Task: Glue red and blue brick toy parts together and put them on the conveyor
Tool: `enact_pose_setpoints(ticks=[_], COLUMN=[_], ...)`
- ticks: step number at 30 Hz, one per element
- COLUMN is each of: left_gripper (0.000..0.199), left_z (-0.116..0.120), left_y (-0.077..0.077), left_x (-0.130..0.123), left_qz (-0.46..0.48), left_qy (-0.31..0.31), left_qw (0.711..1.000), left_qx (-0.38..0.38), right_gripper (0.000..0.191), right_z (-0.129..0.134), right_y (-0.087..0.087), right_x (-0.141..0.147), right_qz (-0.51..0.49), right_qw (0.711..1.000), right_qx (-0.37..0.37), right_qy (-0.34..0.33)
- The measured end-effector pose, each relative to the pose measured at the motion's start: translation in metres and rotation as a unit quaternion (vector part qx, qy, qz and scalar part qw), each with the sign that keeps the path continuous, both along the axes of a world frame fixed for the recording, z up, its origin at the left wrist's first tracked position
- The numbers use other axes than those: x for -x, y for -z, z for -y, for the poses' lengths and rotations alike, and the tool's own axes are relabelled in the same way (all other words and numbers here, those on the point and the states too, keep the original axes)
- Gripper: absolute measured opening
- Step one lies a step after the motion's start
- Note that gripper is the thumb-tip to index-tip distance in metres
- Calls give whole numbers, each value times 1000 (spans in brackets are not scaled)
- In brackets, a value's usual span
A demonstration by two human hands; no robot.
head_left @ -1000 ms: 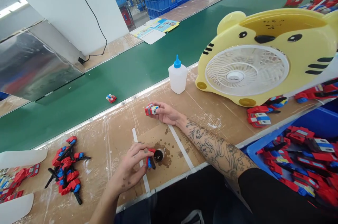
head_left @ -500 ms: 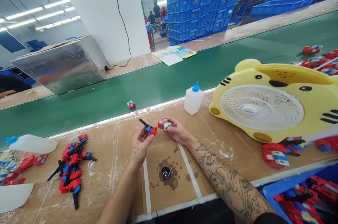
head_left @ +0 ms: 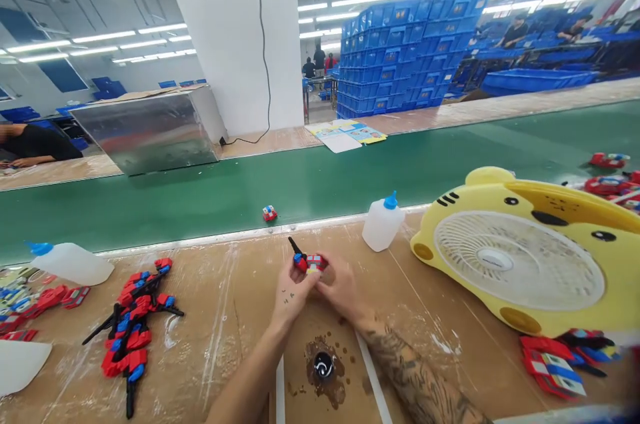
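Observation:
My left hand [head_left: 294,292] is closed on a small red and blue toy part [head_left: 299,261] with a black barrel sticking up. Closed around a red toy vehicle piece [head_left: 316,263] with white and yellow patches is my right hand [head_left: 343,287]. The two pieces meet between my fingertips; whether they are joined I cannot tell. Below my hands, a small round black cup [head_left: 324,365] of dark liquid sits on a stained patch of cardboard. To the left lies a pile of red and blue parts with black barrels [head_left: 133,324].
A white squeeze bottle [head_left: 383,224] with a blue tip stands by the green conveyor belt [head_left: 210,201], which carries a toy piece [head_left: 269,213]. A yellow bear-faced fan [head_left: 515,257] fills the right. Another bottle [head_left: 75,263] lies at left. One person [head_left: 40,144] works across the belt.
My hands have come together, bringing the barrelled part against the red vehicle piece. The camera has tilted up, so the bench sits lower in view.

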State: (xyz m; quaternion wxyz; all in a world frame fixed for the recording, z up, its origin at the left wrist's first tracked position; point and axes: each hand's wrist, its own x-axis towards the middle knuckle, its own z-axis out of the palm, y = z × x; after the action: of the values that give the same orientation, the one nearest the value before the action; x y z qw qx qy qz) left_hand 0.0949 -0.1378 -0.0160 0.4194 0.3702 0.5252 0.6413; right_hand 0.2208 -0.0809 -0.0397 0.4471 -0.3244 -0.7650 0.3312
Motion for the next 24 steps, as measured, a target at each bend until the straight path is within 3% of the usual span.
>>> enact_pose_setpoints(ticks=[3, 5, 10, 12, 15, 18, 21, 24], left_gripper=[35, 33, 46, 43, 38, 41, 36, 33], left_z=[-13, -24, -50, -63, -87, -115, -142, -165], left_y=[-3, -7, -15, -18, -23, -29, -31, -27], left_x=[-2, 11, 96, 138, 188, 215, 222, 220], left_qz=[-28, -53, -147, -207, -310, -409, -489, -538], left_qy=[-66, -93, -102, -114, -124, -97, -47, 3], left_qw=[997, 993, 984, 971, 936, 885, 832, 791], left_qx=[-30, -41, -14, 27, 113, 198, 258, 291], right_gripper=[34, 31, 48, 48, 40, 41, 35, 31], right_z=[5, 0, -49, -82, -132, -169, -183, -175], right_y=[-18, -30, -43, -39, -30, -22, -16, -10], right_x=[22, 39, 76, 93, 123, 150, 161, 147], right_qz=[62, 78, 85, 96, 114, 120, 120, 106], right_qw=[989, 982, 983, 990, 992, 990, 988, 991], right_qx=[-130, -167, -141, -82, -28, -29, -13, 11], right_qy=[41, 44, -80, -68, -37, -70, -93, -79])
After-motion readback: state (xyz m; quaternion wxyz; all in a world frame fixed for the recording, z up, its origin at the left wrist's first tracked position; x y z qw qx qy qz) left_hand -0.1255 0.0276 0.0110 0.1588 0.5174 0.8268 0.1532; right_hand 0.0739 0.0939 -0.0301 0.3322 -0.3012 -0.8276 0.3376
